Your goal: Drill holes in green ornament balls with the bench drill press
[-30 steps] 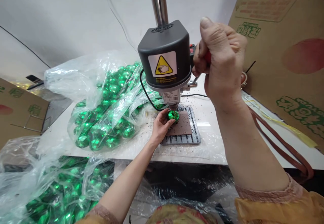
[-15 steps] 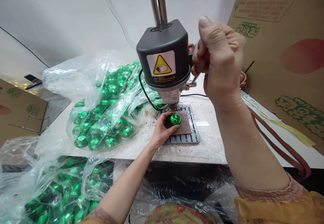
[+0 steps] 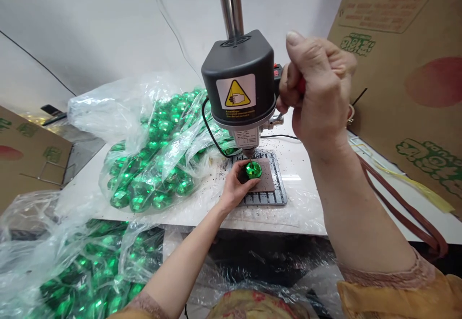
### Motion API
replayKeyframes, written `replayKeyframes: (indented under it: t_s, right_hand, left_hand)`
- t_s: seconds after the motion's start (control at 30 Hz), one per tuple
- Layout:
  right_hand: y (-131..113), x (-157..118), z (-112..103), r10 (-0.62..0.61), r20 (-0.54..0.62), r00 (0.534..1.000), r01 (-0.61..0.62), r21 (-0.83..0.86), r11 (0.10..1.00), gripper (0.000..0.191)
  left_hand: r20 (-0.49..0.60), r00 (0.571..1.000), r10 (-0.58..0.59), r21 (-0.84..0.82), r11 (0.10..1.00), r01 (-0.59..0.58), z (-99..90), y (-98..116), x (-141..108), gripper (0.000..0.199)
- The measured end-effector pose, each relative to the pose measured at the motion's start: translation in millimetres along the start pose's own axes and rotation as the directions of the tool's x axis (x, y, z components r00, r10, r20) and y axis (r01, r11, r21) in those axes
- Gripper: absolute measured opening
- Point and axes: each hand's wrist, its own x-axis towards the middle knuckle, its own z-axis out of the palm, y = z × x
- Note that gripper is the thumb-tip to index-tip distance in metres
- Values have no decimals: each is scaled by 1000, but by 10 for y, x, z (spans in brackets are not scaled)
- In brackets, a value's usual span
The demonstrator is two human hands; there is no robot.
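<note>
A black bench drill press (image 3: 238, 78) with a yellow warning label stands in front of me. Beneath its chuck (image 3: 249, 152), my left hand (image 3: 236, 184) pinches a shiny green faceted ball (image 3: 254, 170) between thumb and fingers. The ball rests on a brownish square pad (image 3: 266, 177) over the slotted grey base (image 3: 277, 196). The drill bit comes down to the ball's top; how deep it sits I cannot tell. Raised at the right of the motor housing, my right hand (image 3: 317, 83) is wrapped round the red grip of the drill's feed lever, mostly hidden by the fingers.
Clear plastic bags hold many green balls (image 3: 137, 174) on the white table (image 3: 303, 203), left of the drill, and more green balls (image 3: 90, 271) lie lower left. Cardboard boxes (image 3: 404, 83) flank both sides. A brown strap (image 3: 400, 203) lies at right. Dark shavings surround the base.
The whole view has shifted slightly, so everything sits a little further right. Both hands keep their grips, on the green ball and the lever.
</note>
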Motion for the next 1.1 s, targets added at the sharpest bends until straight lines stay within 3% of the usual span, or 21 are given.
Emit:
replayKeyframes:
  t_s: [0.23, 0.47, 0.7, 1.1]
  right_hand:
    - [-1, -301, 10, -188, -63, 980, 183, -69, 981, 46]
    - [127, -566, -60, -272, -105, 957, 249, -195, 949, 54]
    - [183, -627, -87, -357, -63, 932, 347, -125, 929, 55]
    - [285, -680, -138, -488, -36, 872, 473, -189, 860, 50]
  left_hand:
    - [1, 999, 45, -18, 999, -45, 6, -20, 0, 54]
    - [5, 999, 45, -44, 998, -45, 5, -39, 8, 56]
    - [5, 999, 37, -43, 998, -37, 7, -8, 1, 54]
    - [18, 999, 34, -41, 999, -33, -15, -5, 5, 56]
